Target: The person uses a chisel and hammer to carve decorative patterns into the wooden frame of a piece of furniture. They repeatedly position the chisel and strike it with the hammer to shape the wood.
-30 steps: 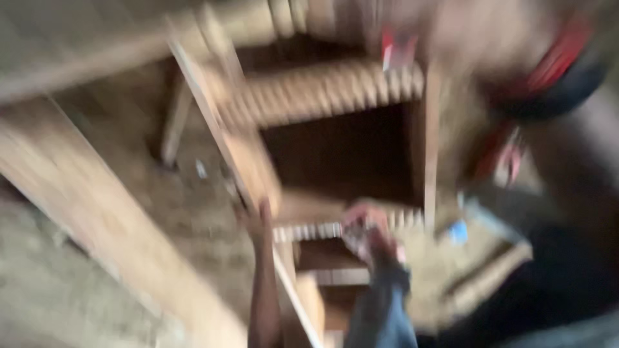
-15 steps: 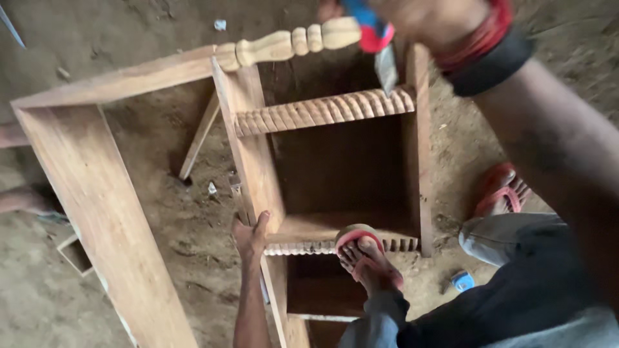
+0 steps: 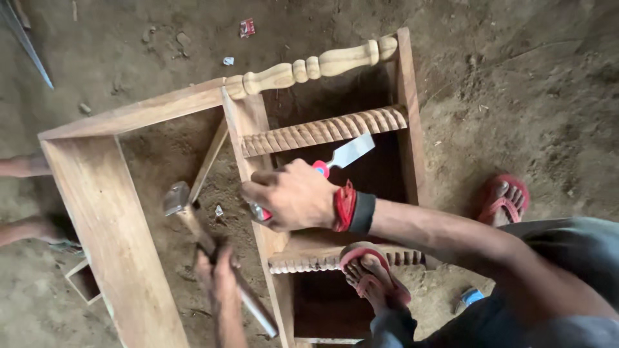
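Observation:
My right hand (image 3: 293,195), with red and black bands at the wrist, grips a red-handled chisel (image 3: 342,156). Its flat blade points up and right, towards the twisted wooden rail (image 3: 322,132). This hand lies over the middle upright (image 3: 248,122) of a wooden furniture frame on the dirt floor. Lower left, my left hand (image 3: 216,274) is closed around the handle of a hammer (image 3: 177,198). The hammer's head hovers just left of the upright. My foot in a red sandal (image 3: 371,274) rests on the lower twisted rail (image 3: 303,261).
A turned pale spindle (image 3: 309,66) tops the frame, and a wide plank (image 3: 109,238) forms its left side. A second red sandal (image 3: 503,196) sits on the floor at the right. Another person's limbs (image 3: 22,166) show at the left edge. Small litter dots the dirt.
My right hand has come down from near the camera, bringing the chisel to the middle upright. My left hand has left the upright and now holds the hammer.

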{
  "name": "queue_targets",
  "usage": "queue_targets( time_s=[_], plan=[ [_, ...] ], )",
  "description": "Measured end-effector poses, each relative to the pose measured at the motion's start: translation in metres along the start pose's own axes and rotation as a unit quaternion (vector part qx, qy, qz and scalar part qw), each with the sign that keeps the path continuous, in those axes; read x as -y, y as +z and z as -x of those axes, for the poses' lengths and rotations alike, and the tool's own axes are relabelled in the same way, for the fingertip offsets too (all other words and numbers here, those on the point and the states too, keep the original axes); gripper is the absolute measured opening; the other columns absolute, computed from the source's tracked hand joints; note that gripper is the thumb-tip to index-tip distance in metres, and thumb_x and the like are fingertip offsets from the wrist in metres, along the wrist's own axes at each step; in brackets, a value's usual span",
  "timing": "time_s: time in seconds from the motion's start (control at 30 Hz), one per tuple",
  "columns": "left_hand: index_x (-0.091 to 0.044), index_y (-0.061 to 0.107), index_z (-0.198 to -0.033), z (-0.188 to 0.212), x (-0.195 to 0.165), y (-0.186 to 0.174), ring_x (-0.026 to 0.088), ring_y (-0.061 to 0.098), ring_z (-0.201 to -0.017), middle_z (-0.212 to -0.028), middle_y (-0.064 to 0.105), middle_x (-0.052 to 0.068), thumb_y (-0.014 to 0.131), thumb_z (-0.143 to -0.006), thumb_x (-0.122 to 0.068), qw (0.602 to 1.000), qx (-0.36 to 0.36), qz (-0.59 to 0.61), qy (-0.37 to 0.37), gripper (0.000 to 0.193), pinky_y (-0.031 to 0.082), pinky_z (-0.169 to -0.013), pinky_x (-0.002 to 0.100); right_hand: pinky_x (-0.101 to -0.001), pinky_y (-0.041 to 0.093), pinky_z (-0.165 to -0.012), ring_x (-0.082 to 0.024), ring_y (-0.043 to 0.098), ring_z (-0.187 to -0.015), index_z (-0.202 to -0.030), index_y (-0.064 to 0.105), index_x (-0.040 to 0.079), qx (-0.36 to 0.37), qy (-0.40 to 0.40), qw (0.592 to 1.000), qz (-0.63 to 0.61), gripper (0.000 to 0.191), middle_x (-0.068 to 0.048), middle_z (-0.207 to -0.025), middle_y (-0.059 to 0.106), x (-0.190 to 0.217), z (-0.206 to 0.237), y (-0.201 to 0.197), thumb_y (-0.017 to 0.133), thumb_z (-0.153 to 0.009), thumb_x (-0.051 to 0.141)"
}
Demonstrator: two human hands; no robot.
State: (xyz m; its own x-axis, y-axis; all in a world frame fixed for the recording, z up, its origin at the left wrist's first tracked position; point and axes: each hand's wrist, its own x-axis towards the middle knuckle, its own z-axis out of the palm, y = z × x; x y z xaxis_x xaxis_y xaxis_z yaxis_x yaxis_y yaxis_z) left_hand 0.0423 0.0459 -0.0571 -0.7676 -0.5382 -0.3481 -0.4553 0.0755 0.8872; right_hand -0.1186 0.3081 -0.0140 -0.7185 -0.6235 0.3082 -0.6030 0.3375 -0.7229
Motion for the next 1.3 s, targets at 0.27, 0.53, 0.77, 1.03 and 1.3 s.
queue_targets(
  time_s=[0.27,0.53,0.77,1.03,1.3],
  plan=[
    [-0.007,0.060,-0.101,0.015,-0.018,-0.014,0.009,0.047,-0.056,-0.071,0.053,-0.001,0.070,-0.092,-0.012,1.000,0.008,-0.001,-0.002,0.015,0.040,-0.051,0.026,-0.0447,0.052,-0.049,-0.030,0.067,-0.063,-0.094,0.064,0.010,-0.018,0.040,0.999,0.011,0.029,-0.006,-0.083,0.067,-0.015,-0.005,-0.003,0.074,-0.073,0.026],
    [-0.004,0.058,-0.097,0.012,-0.001,0.000,0.010,0.048,-0.057,-0.071,0.054,0.000,0.073,-0.093,-0.015,0.997,0.047,-0.040,-0.047,0.018,0.040,-0.051,0.028,-0.0458,0.052,-0.049,-0.032,0.068,-0.062,-0.097,0.064,0.008,-0.031,0.034,0.999,0.016,0.031,-0.008,-0.094,0.072,-0.027,0.004,0.003,0.073,-0.072,0.024],
    [-0.002,0.062,-0.100,0.020,-0.021,0.015,0.008,0.051,-0.061,-0.078,0.057,0.000,0.070,-0.094,-0.013,0.997,0.073,-0.035,-0.014,0.015,0.044,-0.053,0.026,-0.0467,0.050,-0.050,-0.032,0.066,-0.058,-0.106,0.067,0.007,-0.014,0.052,0.998,-0.012,0.036,-0.009,-0.087,0.071,-0.033,-0.003,-0.011,0.075,-0.079,0.030],
    [-0.002,0.054,-0.098,0.041,-0.029,0.039,0.015,0.062,-0.050,-0.068,0.062,0.009,0.060,-0.098,-0.007,0.968,0.101,-0.157,0.169,0.007,0.052,-0.046,0.033,-0.0461,0.048,-0.049,-0.032,0.065,-0.060,-0.111,0.068,0.006,-0.057,0.044,0.997,-0.010,0.045,-0.009,-0.085,0.069,-0.036,0.002,-0.010,0.077,-0.073,0.028],
    [-0.005,0.053,-0.079,0.033,-0.044,0.058,0.009,0.051,-0.035,-0.056,0.053,0.002,0.059,-0.099,0.000,0.975,0.122,-0.053,0.176,0.021,0.044,-0.036,0.027,-0.0434,0.048,-0.049,-0.030,0.062,-0.057,-0.100,0.067,0.005,-0.083,0.030,0.996,-0.015,0.031,-0.009,-0.078,0.065,-0.037,0.004,-0.015,0.076,-0.075,0.021]
  ],
)
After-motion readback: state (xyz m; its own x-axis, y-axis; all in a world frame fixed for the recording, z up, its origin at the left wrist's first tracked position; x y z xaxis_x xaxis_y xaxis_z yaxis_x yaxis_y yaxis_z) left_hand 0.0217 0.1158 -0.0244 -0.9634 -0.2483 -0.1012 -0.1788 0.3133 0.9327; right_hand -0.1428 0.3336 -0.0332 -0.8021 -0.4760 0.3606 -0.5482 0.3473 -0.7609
